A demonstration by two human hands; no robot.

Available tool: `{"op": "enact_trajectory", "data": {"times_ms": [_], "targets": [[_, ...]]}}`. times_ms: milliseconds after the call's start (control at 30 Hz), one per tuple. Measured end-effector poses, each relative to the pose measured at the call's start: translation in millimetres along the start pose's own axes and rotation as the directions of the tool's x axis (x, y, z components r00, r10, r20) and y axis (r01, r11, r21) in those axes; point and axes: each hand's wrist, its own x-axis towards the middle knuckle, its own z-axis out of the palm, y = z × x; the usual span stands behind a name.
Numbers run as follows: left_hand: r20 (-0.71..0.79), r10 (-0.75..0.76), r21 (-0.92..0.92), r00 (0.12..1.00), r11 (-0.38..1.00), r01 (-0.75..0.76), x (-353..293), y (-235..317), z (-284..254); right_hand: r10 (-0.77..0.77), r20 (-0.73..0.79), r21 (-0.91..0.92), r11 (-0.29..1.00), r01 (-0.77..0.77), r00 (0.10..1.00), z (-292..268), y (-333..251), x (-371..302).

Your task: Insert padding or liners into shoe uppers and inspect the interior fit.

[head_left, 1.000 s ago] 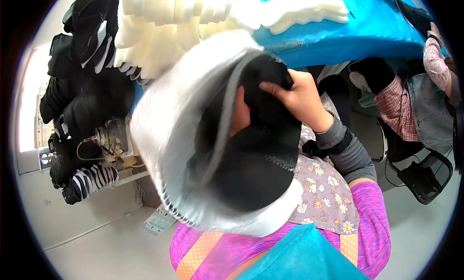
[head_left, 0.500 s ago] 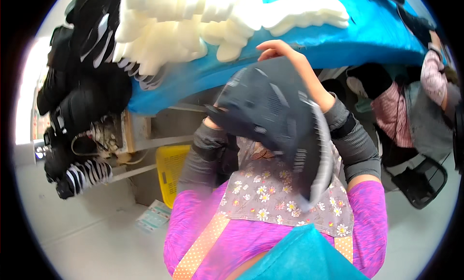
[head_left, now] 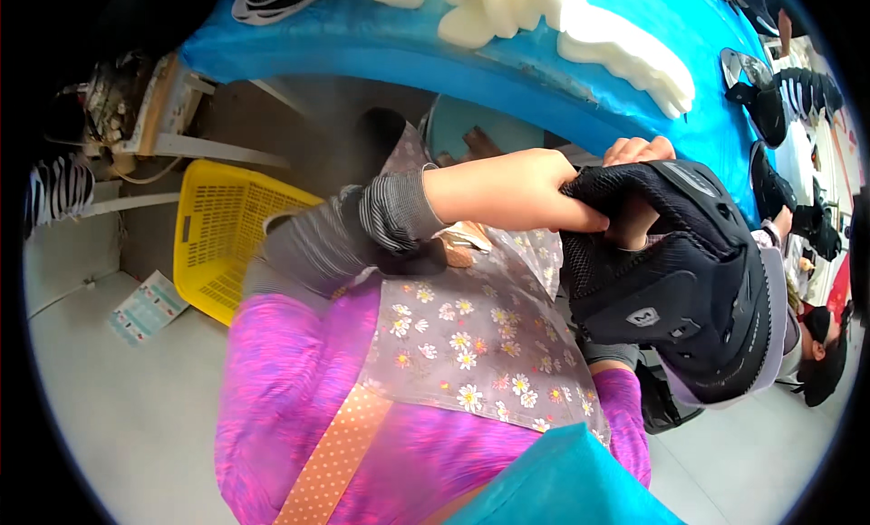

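A black shoe upper with a mesh lining, a small shield emblem and a pale grey lower edge is held up at my right, tilted. My left hand reaches across and grips the rim of its opening, thumb at the lining. My right hand is mostly hidden by the upper; its curled fingers show above the collar. More skin appears inside the opening. A grey flowered apron lies over my lap below the upper.
A blue-covered table bears white foam pieces and striped dark shoe parts. At left stands a yellow basket near a printed sheet on the floor. Further black shoe parts and another person are at the right.
The shoe upper has moved from in front of me to my right and turned so its opening shows. My left hand has crossed over to it. The view has swung rightward.
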Motion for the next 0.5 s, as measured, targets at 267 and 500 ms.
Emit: {"op": "enact_trajectory", "data": {"times_ms": [267,500], "targets": [[0.058,0.382,0.505,0.922,0.785,-0.358,-13.6,-17.3,25.0,0.233,0.067,0.479,0.845,-0.236,0.97,36.8,56.9,-23.0],[-0.254,0.19,0.485,0.948,0.874,-0.045,-13.8,-21.6,11.1,0.064,-0.423,-0.251,0.95,-0.184,0.904,65.4,25.2,-19.0]]}}
